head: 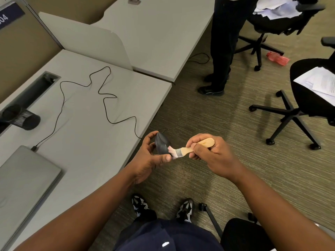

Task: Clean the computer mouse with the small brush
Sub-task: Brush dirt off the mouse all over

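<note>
Left hand point(148, 156) grips the mouse point(161, 144); right hand point(208, 153) holds the brush point(188, 150) against it.

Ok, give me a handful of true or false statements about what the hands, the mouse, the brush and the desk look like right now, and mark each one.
1. The left hand holds the computer mouse up off the desk. True.
2. The right hand grips the small brush by its bristles. False: its grip is on the wooden handle, and the pale bristles touch the mouse.
3. The mouse cable runs across the desk to a closed laptop. True.
4. The laptop is open. False: its lid is shut.
5. The mesh pen cup is stacked on the laptop. False: it sits on the desk, apart from the laptop.
</note>
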